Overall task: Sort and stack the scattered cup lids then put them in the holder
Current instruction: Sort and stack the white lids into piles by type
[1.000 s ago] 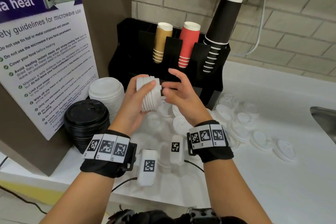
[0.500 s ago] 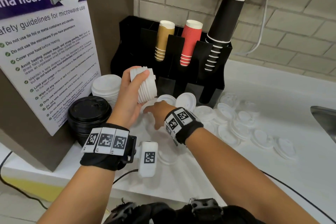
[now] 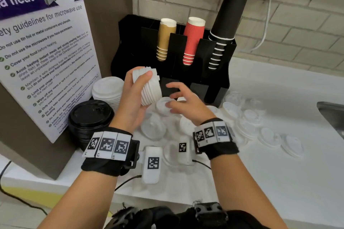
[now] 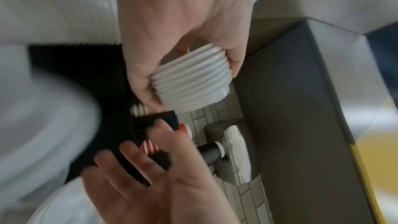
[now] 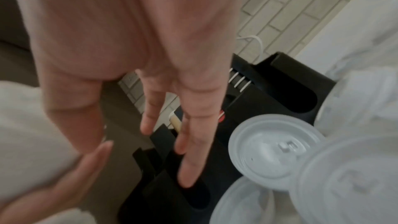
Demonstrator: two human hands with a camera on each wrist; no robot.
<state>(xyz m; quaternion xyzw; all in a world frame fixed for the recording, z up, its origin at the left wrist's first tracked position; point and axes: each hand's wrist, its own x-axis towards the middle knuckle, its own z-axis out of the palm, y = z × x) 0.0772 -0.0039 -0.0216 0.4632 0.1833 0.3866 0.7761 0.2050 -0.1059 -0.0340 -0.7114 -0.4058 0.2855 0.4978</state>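
My left hand [image 3: 141,89] grips a tilted stack of white cup lids [image 3: 151,89] in the air in front of the black holder [image 3: 130,46]; the left wrist view shows my thumb and fingers curled round this stack [image 4: 193,88]. My right hand [image 3: 171,97] hovers just right of the stack with its fingers spread and straight, holding nothing. Below it, loose translucent white lids [image 3: 163,104] lie on the counter, and two of these lids [image 5: 275,152] show in the right wrist view beside my open fingers [image 5: 189,159].
A white lid stack [image 3: 108,89] and a black lid stack [image 3: 89,115] stand at the left by a poster board [image 3: 46,52]. The holder carries tan, red and black cup stacks [image 3: 193,39]. More scattered lids [image 3: 251,117] lie to the right. A sink edge [image 3: 331,115] is at the far right.
My right hand dipped down to the loose lids under the stack, then came back up beside it with fingers spread. My left hand kept its grip on the stack throughout.
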